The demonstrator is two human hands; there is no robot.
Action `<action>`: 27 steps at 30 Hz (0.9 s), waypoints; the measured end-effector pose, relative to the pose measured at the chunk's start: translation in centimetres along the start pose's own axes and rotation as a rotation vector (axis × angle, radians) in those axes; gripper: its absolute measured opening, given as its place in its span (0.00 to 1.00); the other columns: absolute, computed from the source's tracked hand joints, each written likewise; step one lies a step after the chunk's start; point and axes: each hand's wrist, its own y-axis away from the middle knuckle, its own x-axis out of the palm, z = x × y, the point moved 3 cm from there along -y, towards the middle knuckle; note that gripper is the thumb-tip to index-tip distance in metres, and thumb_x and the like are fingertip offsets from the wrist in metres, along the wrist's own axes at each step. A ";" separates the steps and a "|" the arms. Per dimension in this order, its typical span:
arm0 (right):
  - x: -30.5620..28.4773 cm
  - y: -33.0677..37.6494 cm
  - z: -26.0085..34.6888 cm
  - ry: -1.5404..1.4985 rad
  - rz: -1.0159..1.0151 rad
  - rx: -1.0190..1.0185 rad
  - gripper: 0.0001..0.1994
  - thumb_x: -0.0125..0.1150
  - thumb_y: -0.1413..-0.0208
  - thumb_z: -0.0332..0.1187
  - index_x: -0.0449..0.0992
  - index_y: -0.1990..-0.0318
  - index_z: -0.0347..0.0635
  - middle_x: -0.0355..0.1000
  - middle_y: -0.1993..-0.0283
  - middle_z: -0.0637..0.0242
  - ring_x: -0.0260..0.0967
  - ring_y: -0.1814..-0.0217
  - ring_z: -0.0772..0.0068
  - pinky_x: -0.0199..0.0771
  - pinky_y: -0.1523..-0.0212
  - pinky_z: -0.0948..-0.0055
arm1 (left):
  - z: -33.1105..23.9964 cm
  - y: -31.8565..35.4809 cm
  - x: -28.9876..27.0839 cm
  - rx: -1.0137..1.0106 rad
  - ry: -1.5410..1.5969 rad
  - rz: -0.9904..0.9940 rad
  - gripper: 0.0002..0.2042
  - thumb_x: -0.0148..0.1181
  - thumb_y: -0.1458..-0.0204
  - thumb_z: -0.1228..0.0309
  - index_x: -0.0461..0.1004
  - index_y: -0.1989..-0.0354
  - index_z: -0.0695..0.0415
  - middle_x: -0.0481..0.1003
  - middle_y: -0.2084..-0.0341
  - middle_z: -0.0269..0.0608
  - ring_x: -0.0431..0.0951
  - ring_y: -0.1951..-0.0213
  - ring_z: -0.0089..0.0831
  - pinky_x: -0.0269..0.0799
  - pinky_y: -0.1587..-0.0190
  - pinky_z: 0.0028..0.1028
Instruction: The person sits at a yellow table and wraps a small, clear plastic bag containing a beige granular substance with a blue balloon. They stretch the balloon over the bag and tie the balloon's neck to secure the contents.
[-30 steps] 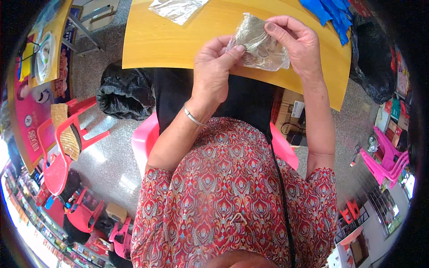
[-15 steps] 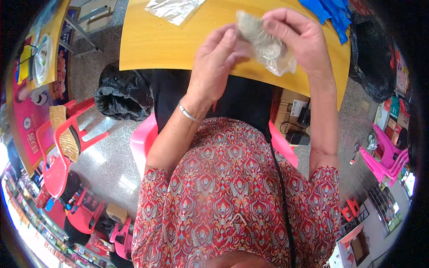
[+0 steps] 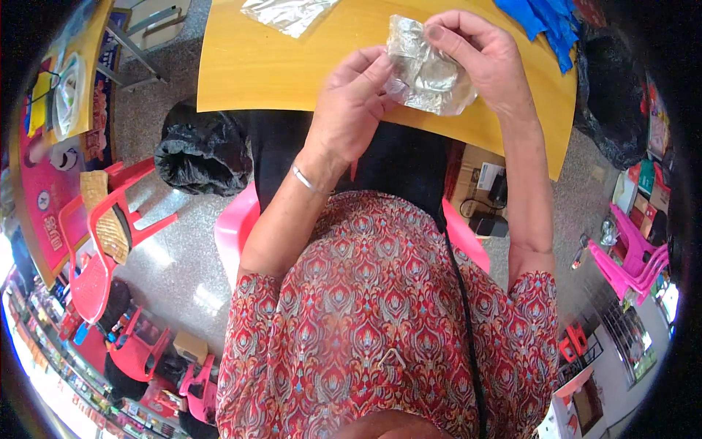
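Above the near part of the yellow table [image 3: 285, 80], both hands hold up a small clear plastic bag [image 3: 433, 77] with something greyish-green inside. What the contents are I cannot make out. My left hand [image 3: 355, 95] pinches the bag's left edge between thumb and fingers. On its upper right, my right hand [image 3: 482, 62] grips the bag with the thumb on the near face and the fingers bent behind. A second clear plastic bag [image 3: 291, 13] lies flat at the table's far edge, left of my hands.
Blue crumpled plastic [image 3: 542, 25] lies on the table's far right corner. Black plastic bags stand on the floor at the left [image 3: 201, 150] and the right [image 3: 610, 95]. A red chair [image 3: 95, 282] is at the left, and a cardboard box [image 3: 475, 172] is under the table.
The bag has turned and spread flatter, its face now showing more fully. My left fingers have closed onto its left edge, and my right hand has shifted slightly left.
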 end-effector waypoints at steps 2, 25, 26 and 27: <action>0.0 0.1 -0.2 0.016 0.006 -0.007 0.07 0.58 0.44 0.30 0.76 0.62 0.37 0.71 0.67 0.77 0.66 0.64 0.88 0.66 0.62 0.86 | 0.1 -0.1 -0.5 -0.024 0.001 0.005 0.11 0.53 0.44 0.71 0.68 0.55 0.61 0.73 0.60 0.39 0.74 0.57 0.29 0.70 0.52 0.32; -1.7 2.9 -0.9 -0.100 -0.026 0.210 0.12 0.61 0.48 0.28 0.74 0.55 0.37 0.74 0.68 0.72 0.68 0.68 0.86 0.67 0.66 0.85 | -0.6 -0.3 0.4 0.063 0.025 -0.026 0.12 0.52 0.44 0.73 0.67 0.52 0.61 0.73 0.58 0.40 0.74 0.57 0.30 0.71 0.52 0.32; -1.4 2.9 -0.6 -0.090 -0.074 0.156 0.11 0.61 0.48 0.29 0.75 0.56 0.38 0.74 0.70 0.72 0.67 0.70 0.87 0.66 0.69 0.87 | -0.4 -0.4 0.5 0.096 0.006 -0.052 0.12 0.52 0.44 0.73 0.67 0.52 0.61 0.73 0.58 0.40 0.74 0.56 0.30 0.71 0.52 0.32; -1.4 2.9 -0.5 -0.080 -0.121 0.102 0.10 0.61 0.48 0.29 0.76 0.58 0.38 0.73 0.72 0.73 0.66 0.73 0.88 0.64 0.72 0.88 | -0.3 -0.4 0.6 0.130 -0.014 -0.077 0.12 0.52 0.44 0.73 0.67 0.52 0.61 0.73 0.58 0.40 0.74 0.56 0.30 0.72 0.52 0.32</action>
